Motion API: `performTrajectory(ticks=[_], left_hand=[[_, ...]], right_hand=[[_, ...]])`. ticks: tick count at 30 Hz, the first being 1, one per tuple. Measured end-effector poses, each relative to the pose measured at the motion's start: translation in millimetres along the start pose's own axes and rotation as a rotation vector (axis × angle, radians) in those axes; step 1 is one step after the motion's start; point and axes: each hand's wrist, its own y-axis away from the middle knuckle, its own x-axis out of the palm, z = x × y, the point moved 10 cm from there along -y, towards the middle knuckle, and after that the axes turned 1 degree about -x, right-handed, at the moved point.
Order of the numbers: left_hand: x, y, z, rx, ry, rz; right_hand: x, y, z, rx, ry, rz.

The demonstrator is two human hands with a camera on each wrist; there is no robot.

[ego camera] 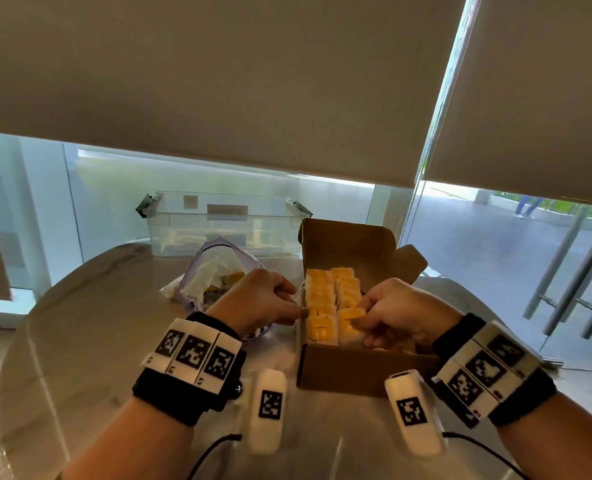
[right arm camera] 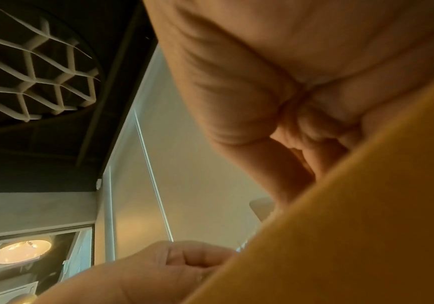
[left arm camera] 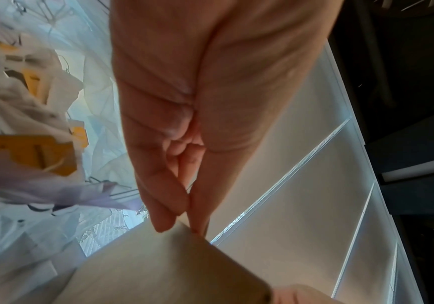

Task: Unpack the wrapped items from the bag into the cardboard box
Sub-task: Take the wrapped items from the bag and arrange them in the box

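The cardboard box [ego camera: 350, 370] sits open on the round table [ego camera: 80, 341], its lid flap standing up at the far side, and two rows of wrapped items [ego camera: 332, 299] in yellow fill it from the far wall almost to the near one, leaving only a narrow gap at the near right corner. The right hand [ego camera: 394, 310] reaches into that end with fingers curled, pinching the nearest packet [ego camera: 350, 318] of the right row. The left hand [ego camera: 256, 299] pinches the box's left wall edge between thumb and forefinger, as the left wrist view shows. Just left of the box, touching that hand's wrist, lies the bag [ego camera: 211, 278], open, with a few yellow packets inside. Behind both, at the table's far edge, stands a clear plastic bin [ego camera: 218, 223]; the near table in front of the box is bare.
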Motion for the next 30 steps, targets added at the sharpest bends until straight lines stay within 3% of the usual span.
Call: performTrajectory(ticks=[11, 17, 20, 23, 25, 27, 30], left_hand=[[2, -1, 1, -0.004, 0.034, 0.019], [3, -1, 1, -0.010, 0.037, 0.024], [-2, 2, -5, 0.009, 0.026, 0.009], [-29, 8, -14, 0.066, -0.026, -0.117], [-57, 15, -21, 0.102, 0.068, -0.242], [-91, 27, -24, 0.153, 0.164, -0.408], [-135, 47, -16, 0.171, 0.104, -0.651]], right_hand=[[2, -12, -8, 0.060, -0.018, -0.073], [-5, -11, 15, -0.132, 0.114, -0.151], [-6, -9, 15, -0.140, 0.126, -0.141], [-15, -6, 13, -0.151, 0.176, -0.190], [-27, -2, 17, -0.201, 0.254, -0.288], [-36, 8, 31, -0.300, 0.320, -0.398], [-29, 30, 71, -0.496, 0.340, -0.479]])
